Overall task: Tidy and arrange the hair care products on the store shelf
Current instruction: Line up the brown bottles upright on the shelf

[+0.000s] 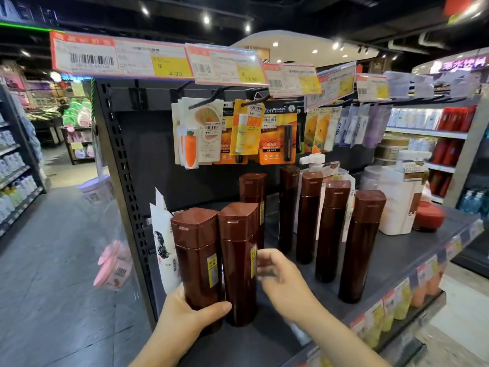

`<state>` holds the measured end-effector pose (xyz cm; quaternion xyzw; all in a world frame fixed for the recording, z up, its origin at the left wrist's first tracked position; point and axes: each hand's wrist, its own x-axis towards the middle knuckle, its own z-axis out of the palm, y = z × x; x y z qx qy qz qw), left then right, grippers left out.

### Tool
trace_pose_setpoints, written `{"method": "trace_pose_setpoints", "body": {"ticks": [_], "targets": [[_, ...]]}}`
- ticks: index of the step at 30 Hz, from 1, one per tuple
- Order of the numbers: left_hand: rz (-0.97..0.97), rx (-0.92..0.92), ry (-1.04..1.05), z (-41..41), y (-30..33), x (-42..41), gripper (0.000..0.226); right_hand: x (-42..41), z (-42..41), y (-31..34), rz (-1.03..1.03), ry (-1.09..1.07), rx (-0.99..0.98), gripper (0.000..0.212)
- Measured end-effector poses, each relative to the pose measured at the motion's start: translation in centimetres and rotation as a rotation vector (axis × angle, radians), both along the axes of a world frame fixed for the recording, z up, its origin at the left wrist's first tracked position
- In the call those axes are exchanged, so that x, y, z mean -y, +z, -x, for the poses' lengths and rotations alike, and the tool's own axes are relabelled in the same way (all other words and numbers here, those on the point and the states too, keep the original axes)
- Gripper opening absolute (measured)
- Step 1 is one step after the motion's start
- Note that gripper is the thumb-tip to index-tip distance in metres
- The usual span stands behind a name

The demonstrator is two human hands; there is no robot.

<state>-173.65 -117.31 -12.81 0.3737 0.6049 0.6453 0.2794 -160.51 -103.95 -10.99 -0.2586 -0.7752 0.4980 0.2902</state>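
Several tall dark-brown bottles with brown caps stand on the dark shelf (391, 263). My left hand (185, 316) grips the lower part of the front-left bottle (198, 263). Close beside it stands a second brown bottle (238, 260); my right hand (277, 276) is at its right side, fingers curled and blurred, touching or nearly touching it. A third bottle (252, 197) stands behind this pair. More brown bottles (360, 245) form a diagonal row to the right.
White pump bottles (399, 197) and a red lidded jar (427, 215) stand at the shelf's right. Carded items (275, 133) hang on hooks above, under price tags (121, 58). A perforated upright (127, 192) bounds the shelf's left; a white packet (161, 234) leans there.
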Motion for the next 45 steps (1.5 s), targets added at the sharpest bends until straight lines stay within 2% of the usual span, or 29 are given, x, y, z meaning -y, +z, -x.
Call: {"method": "trace_pose_setpoints", "body": {"ticks": [3, 5, 8, 12, 17, 28, 32, 34, 36, 38, 40, 42, 45], "targets": [[-0.016, 0.011, 0.002, 0.0, -0.2, 0.0, 0.071, 1.2, -0.7, 0.4, 0.071, 0.289, 0.066, 0.055], [-0.02, 0.015, 0.012, 0.1, -0.4, -0.1, 0.078, 1.6, -0.7, 0.2, 0.043, 0.314, 0.102, 0.058], [-0.031, 0.013, 0.011, 0.0, -0.4, -0.1, 0.053, 2.1, -0.4, -0.3, -0.04, 0.166, 0.096, 0.057], [-0.027, -0.017, 0.018, -0.3, -0.3, -0.4, 0.05, 1.3, -0.8, -0.6, -0.087, 0.11, 0.109, 0.045], [0.039, -0.02, 0.055, -0.7, -0.4, -0.7, 0.034, -2.2, -0.7, -0.4, -0.128, -0.037, 0.151, 0.049], [0.077, -0.039, 0.085, -1.3, -0.2, -1.2, 0.043, -5.2, 1.1, 0.0, -0.132, -0.119, 0.219, 0.056], [0.114, -0.064, 0.068, -1.3, -0.2, -1.0, 0.049, -4.6, 0.3, -0.1, -0.1, -0.16, 0.263, 0.069], [0.146, -0.138, 0.038, -1.0, -0.2, -0.7, 0.05, -3.7, -0.8, -0.3, -0.13, -0.227, 0.311, 0.073], [0.171, -0.209, -0.014, -0.7, -0.1, -0.5, 0.048, -2.4, -2.0, -0.5, -0.166, -0.232, 0.294, 0.058], [0.164, -0.237, -0.06, -0.8, 0.1, -0.6, 0.051, -1.0, -3.1, -0.6, -0.163, -0.123, 0.247, 0.04], [0.153, -0.278, -0.095, -1.5, 0.4, -1.2, 0.054, 0.4, -3.6, -0.7, -0.106, 0.012, 0.167, 0.03], [0.138, -0.35, -0.139, -2.8, 0.5, -2.3, 0.051, 1.3, -3.7, -0.6, -0.077, 0.043, 0.1, 0.025], [0.119, -0.404, -0.161, -4.8, 0.0, -4.8, 0.052, 1.1, -4.1, -0.5, -0.068, -0.074, 0.017, 0.031]]}}
